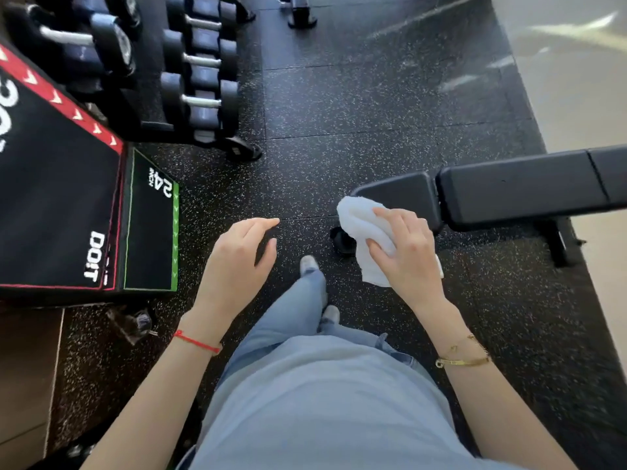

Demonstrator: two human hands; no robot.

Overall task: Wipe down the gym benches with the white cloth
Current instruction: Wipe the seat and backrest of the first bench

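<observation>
A black padded gym bench reaches in from the right edge, its near seat pad ending at centre right. My right hand grips a crumpled white cloth just in front of that seat pad's near end; whether the cloth touches the pad I cannot tell. My left hand hovers over the floor at centre with fingers loosely extended, holding nothing.
A black plyo box with red and green trim stands at left. Behind it is a dumbbell rack. The bench's foot stands on the speckled rubber floor. My legs and shoes are below centre.
</observation>
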